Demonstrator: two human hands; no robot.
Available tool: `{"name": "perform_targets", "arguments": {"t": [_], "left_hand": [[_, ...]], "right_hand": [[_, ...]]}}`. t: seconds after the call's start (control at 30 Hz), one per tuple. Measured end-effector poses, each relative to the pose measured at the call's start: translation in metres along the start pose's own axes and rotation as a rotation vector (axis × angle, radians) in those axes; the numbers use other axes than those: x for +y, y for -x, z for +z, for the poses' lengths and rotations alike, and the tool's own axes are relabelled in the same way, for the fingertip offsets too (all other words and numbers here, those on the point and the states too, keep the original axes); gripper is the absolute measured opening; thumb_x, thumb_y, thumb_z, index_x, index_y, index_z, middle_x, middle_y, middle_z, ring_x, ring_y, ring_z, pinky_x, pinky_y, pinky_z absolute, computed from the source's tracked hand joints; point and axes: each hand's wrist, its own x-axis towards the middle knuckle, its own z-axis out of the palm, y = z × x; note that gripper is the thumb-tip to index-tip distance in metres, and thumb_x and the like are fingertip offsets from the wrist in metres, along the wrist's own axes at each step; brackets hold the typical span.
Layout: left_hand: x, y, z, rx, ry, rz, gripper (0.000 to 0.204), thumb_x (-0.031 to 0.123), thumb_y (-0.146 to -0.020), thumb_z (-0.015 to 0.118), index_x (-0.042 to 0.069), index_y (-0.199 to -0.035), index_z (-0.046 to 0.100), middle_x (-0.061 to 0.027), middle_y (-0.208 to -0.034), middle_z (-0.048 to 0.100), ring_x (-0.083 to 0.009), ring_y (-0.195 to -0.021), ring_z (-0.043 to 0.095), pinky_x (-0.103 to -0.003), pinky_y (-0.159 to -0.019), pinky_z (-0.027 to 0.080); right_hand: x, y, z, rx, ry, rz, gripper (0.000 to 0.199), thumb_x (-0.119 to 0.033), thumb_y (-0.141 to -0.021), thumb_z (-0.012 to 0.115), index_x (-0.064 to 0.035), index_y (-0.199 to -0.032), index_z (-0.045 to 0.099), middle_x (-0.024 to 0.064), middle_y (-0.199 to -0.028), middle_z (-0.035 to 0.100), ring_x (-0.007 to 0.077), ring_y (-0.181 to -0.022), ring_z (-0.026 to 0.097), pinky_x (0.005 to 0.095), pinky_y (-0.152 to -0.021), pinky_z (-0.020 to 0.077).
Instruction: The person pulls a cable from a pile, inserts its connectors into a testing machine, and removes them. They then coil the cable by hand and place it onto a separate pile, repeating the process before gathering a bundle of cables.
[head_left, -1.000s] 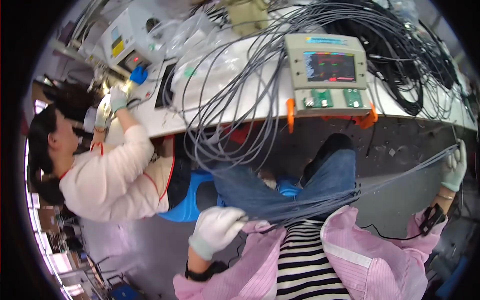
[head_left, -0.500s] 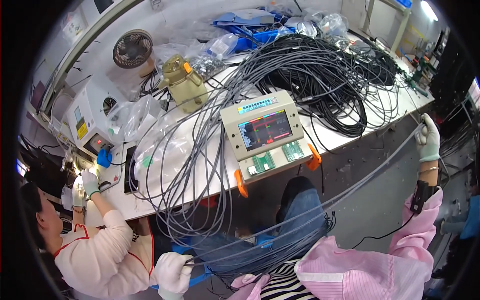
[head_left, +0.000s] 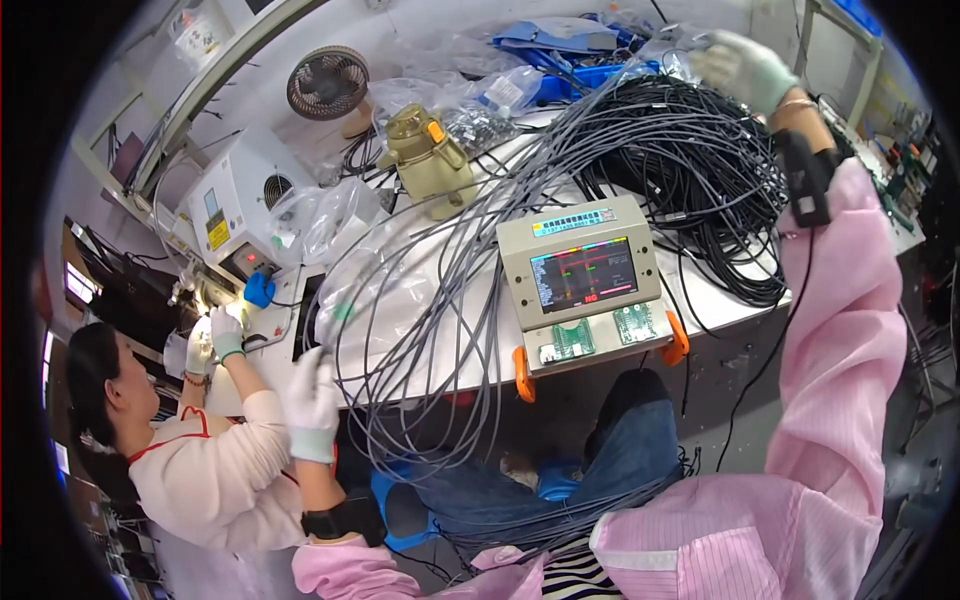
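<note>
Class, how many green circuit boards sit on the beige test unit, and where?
2: on the beige test unit, below its screen, the left circuit board and the right circuit board, side by side. None appears hidden.

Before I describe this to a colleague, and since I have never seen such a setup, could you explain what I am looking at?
There is no robot here: a person in a pink striped shirt works with two white-gloved hands. A wide fisheye camera worn on the head looks down, so straight edges bend. On the white table stands a beige box with a lit screen. Behind it lies a big heap of grey and black cables, with an olive-green bottle to the left. The right hand is over the heap's far side; the left hand is raised near grey loops hanging over the edge. Both are blurred, so I cannot tell whether either holds anything. More grey cables cross the person's lap. Another person in a cream top is at the left.
</note>
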Motion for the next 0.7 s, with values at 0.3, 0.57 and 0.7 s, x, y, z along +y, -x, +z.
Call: {"name": "perform_targets", "arguments": {"t": [0.3, 0.57, 0.7], "left_hand": [[0.016, 0.002, 0.012, -0.047, -0.200, 0.112, 0.032, 0.016, -0.082, 0.051, 0.007, -0.113, 0.054, -0.0197, -0.097, 0.058, -0.0319, -0.086, 0.057, -0.036, -0.074, 0.044], [0.044, -0.015, 0.025, 0.004, -0.397, 0.202, 0.040, 0.013, -0.077, 0.053, 0.006, -0.116, 0.051, -0.0195, -0.109, 0.051, -0.0331, -0.098, 0.050, -0.039, -0.083, 0.039], [0.065, -0.015, 0.046, 0.106, -0.483, 0.437, 0.045, 0.011, -0.073, 0.055, 0.006, -0.117, 0.049, -0.0189, -0.117, 0.045, -0.0346, -0.105, 0.043, -0.043, -0.091, 0.032]], "right_hand": [[0.097, 0.068, -0.083, -0.372, 0.781, -0.200, 0.027, -0.018, -0.085, 0.052, -0.0041, -0.108, 0.047, 0.0106, -0.106, 0.053, 0.0286, -0.088, 0.058, 0.0387, -0.073, 0.0501], [0.066, 0.136, -0.099, 0.298, 0.266, -0.088, 0.019, -0.020, -0.085, 0.054, -0.0052, -0.098, 0.054, 0.0080, -0.090, 0.061, 0.0182, -0.073, 0.060, 0.0303, -0.064, 0.0493], [0.071, 0.162, -0.126, 0.435, 0.337, -0.081, 0.017, -0.020, -0.082, 0.056, -0.0073, -0.095, 0.054, 0.0066, -0.086, 0.061, 0.0147, -0.066, 0.059, 0.0278, -0.059, 0.0496]]}}
